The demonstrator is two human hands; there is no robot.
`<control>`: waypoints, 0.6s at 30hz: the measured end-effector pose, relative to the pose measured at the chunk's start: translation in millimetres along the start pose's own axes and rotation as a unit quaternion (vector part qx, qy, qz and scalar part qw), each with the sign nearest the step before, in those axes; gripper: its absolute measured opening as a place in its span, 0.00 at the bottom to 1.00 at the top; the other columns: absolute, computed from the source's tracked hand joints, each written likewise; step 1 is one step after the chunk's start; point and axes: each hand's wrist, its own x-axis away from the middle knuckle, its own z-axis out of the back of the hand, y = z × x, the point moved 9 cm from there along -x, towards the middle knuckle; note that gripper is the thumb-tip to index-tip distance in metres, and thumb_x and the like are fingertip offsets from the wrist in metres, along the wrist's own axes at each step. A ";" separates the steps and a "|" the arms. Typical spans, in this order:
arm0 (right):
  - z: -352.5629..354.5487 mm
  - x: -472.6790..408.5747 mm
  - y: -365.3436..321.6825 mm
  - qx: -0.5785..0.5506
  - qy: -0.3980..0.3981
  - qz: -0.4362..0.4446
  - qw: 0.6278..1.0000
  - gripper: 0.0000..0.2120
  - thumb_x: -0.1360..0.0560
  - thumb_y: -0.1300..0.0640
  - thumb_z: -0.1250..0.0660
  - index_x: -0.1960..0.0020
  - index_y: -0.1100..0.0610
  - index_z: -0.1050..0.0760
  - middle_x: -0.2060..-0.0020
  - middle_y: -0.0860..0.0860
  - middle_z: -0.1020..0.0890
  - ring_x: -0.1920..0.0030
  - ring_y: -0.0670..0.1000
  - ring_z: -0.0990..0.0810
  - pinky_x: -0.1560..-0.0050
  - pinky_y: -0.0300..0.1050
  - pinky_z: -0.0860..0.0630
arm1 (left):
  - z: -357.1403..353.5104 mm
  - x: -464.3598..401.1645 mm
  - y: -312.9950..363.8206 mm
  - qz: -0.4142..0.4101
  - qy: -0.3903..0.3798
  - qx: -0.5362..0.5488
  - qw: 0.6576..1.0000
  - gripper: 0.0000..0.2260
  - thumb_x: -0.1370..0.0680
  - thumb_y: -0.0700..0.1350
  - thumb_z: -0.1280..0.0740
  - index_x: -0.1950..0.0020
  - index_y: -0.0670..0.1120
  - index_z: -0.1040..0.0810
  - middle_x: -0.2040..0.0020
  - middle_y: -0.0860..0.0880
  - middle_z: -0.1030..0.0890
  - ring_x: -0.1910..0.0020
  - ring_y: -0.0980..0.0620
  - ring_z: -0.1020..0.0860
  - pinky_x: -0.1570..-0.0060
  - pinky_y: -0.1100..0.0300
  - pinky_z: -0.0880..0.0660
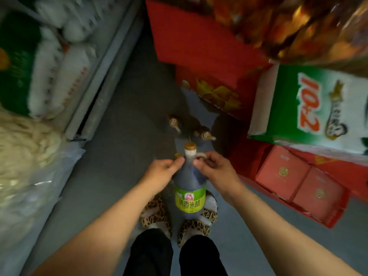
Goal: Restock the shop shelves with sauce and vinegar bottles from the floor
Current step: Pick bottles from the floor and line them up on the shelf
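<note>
A large dark vinegar bottle (189,188) with a green label and a gold cap hangs upright above my feet. My right hand (214,169) grips its white carry handle at the neck. My left hand (162,170) pinches the bottle's shoulder from the other side. Further along the grey floor stand more dark bottles with gold caps, one (173,122) on the left and two (203,134) close together on the right. Another gold cap (176,155) peeks out just behind my left fingers.
Shelves (103,76) with white and green sacks run along the left. Red cartons (191,42) and red gift boxes (298,184) line the right side, with a green-and-white bag (318,108) on top. A narrow strip of grey floor (127,120) runs between them.
</note>
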 end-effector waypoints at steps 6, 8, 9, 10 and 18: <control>-31.6 62.9 -169.4 0.063 -0.015 0.078 0.995 0.21 0.38 0.43 0.21 0.55 0.54 0.24 0.62 0.51 0.19 0.59 0.50 0.23 0.54 0.55 0.24 | 85.4 90.9 127.6 -0.031 0.036 -0.006 0.999 0.33 0.38 0.77 0.39 0.66 0.46 0.20 0.72 0.51 0.23 0.67 0.49 0.23 0.53 0.46 0.20; -45.9 96.6 -238.6 0.087 -0.050 0.113 0.988 0.22 0.35 0.53 0.18 0.45 0.54 0.23 0.51 0.55 0.15 0.50 0.53 0.17 0.43 0.60 0.20 | 120.0 120.9 177.6 -0.056 0.064 0.016 0.996 0.32 0.36 0.76 0.37 0.64 0.46 0.18 0.70 0.50 0.21 0.63 0.48 0.20 0.50 0.44 0.19; -52.4 115.1 -272.4 0.098 -0.069 0.133 0.984 0.25 0.33 0.59 0.19 0.40 0.56 0.24 0.46 0.56 0.16 0.45 0.54 0.17 0.38 0.59 0.21 | 139.1 138.7 204.7 -0.071 0.079 0.019 0.994 0.29 0.34 0.75 0.37 0.66 0.49 0.18 0.71 0.51 0.21 0.63 0.47 0.19 0.51 0.46 0.19; -59.3 133.6 -305.6 0.105 -0.088 0.154 0.978 0.28 0.32 0.64 0.20 0.35 0.57 0.26 0.43 0.56 0.17 0.41 0.53 0.17 0.36 0.56 0.22 | 158.4 158.9 233.7 -0.086 0.095 0.020 0.992 0.28 0.33 0.74 0.36 0.68 0.50 0.18 0.72 0.52 0.21 0.64 0.48 0.20 0.54 0.49 0.21; -89.3 273.6 -530.9 0.118 -0.200 0.283 0.931 0.40 0.29 0.73 0.27 0.26 0.46 0.36 0.38 0.50 0.21 0.38 0.48 0.19 0.41 0.46 0.20 | 283.8 309.4 463.6 -0.223 0.179 0.034 0.958 0.29 0.29 0.69 0.32 0.76 0.46 0.25 0.74 0.49 0.27 0.69 0.50 0.28 0.63 0.56 0.32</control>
